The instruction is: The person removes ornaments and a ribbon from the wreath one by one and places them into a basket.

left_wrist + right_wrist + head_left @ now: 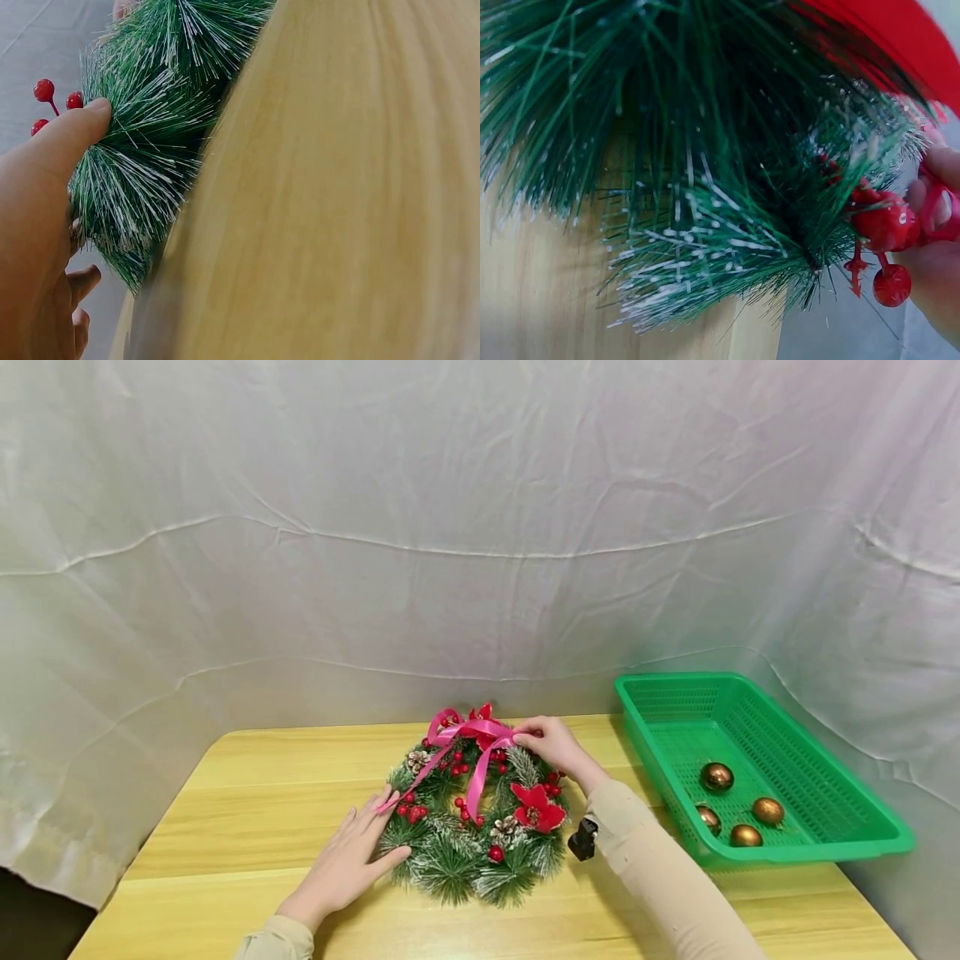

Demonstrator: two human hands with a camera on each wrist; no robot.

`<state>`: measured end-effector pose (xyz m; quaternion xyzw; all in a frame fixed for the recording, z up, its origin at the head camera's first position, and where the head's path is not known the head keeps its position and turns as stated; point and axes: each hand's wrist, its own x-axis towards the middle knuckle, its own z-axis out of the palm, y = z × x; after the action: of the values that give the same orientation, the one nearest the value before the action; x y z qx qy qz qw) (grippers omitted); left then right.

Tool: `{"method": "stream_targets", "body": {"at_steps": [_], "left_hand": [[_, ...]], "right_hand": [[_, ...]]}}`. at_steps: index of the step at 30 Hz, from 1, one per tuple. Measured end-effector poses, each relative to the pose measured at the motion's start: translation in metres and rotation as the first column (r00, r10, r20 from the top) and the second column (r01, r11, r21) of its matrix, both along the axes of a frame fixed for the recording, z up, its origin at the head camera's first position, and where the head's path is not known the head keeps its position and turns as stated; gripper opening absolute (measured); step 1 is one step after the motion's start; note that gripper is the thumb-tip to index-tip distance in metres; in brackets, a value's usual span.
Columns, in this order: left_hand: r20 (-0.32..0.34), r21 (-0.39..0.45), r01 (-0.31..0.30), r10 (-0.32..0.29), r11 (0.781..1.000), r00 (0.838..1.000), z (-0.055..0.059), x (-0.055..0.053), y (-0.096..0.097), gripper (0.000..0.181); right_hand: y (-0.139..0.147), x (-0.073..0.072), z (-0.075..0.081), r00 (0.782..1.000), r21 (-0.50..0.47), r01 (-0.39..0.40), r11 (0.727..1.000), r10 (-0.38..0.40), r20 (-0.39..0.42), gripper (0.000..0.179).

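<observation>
A green pine wreath (pixel 450 856) with frosted tips, red berries, pinecones and red flowers lies on the table. A pink ribbon bow (pixel 480 729) sits at its far side, its tails hanging over the wreath. My right hand (pixel 553 745) pinches the bow's right loop between thumb and fingers; the right wrist view shows pink ribbon (pixel 936 210) at those fingers, beside red berries (pixel 885 225). Along the wreath's left edge rests my left hand (pixel 347 860), fingers extended, near one ribbon tail's end. Its thumb (pixel 75 131) touches the green needles (pixel 142 187) in the left wrist view.
To the right stands a green plastic basket (pixel 832 768) holding several shiny bronze ball ornaments (pixel 717 776). The wooden table (pixel 247 810) ends at a pale hanging cloth (pixel 375 593) behind. A small black device (pixel 582 841) is on the right wrist.
</observation>
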<state>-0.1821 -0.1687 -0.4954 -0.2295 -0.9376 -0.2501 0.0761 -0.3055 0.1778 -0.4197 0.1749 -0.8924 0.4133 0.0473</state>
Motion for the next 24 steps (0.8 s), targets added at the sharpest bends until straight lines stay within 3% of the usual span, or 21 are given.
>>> {"method": "stream_targets", "body": {"at_steps": [6,12,19,24], "left_hand": [[-0.006,0.007,-0.002,0.002,1.0,1.0,-0.001,0.0,0.0,0.079],[-0.011,0.012,-0.002,0.003,1.0,1.0,-0.001,0.0,0.001,0.079],[-0.004,0.015,-0.001,0.001,1.0,1.0,0.0,0.001,0.001,0.079],[-0.015,0.022,0.003,-0.002,1.0,1.0,0.001,0.002,0.001,0.079]], "right_hand": [[-0.002,0.004,0.005,0.998,-0.051,0.021,0.998,-0.023,-0.056,0.011],[-0.004,0.011,0.013,0.997,-0.158,0.057,0.986,-0.064,-0.037,0.013],[-0.018,0.019,0.023,0.999,-0.284,-0.017,0.959,0.029,0.036,0.019],[-0.04,0.026,0.025,0.996,-0.298,-0.043,0.954,0.066,0.067,0.015]]}}
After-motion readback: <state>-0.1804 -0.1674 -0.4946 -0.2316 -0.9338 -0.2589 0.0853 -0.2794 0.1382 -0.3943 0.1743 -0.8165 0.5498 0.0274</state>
